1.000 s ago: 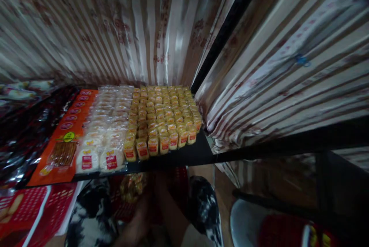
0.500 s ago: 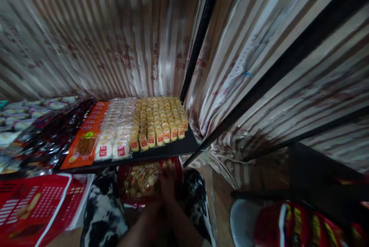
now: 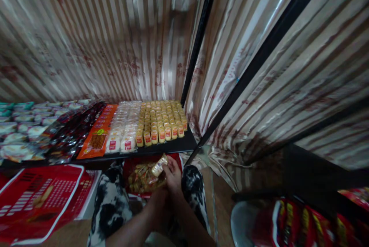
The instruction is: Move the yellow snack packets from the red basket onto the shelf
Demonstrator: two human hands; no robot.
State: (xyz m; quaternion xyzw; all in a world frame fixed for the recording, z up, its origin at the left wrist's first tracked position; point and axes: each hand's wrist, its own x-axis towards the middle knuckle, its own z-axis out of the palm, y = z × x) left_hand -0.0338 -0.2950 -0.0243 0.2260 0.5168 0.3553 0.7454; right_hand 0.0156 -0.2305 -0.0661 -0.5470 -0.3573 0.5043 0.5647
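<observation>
Item: one small packet [image 3: 158, 165], pale gold, with a clear, shiny wrapper. Location: below the front edge of the shelf [image 3: 188, 142], towards its right corner, tilted above the red basket [image 3: 135, 160] between the knees. We see its upper end pointing towards the shelf and its lower end over the loose packets [image 3: 141, 179].

Right hand [image 3: 173, 171]: thumb and fingers closed on the packet's right side, most of its face left bare. Left hand [image 3: 159, 200]: low, in shadow by the basket's near side; we cannot tell how its fingers stand or whether they touch anything.

Handling, in our judgement: very light, a load for two fingers. Wrapper thin and slick, likely to slide under a loose pinch and to crinkle under a hard one. Contents probably dry and brittle, so we count it as fragile and advise no squeezing across the middle.

Hold: we would take it by the side edges or by one sealed end, thumb on one face and fingertips on the other, with gentle, even pressure.

Adjacent stock: yellow packets [image 3: 161, 120] in close rows by the shelf's right end, front labels outward; white packets [image 3: 123, 128] just beside them, to the left.
</observation>
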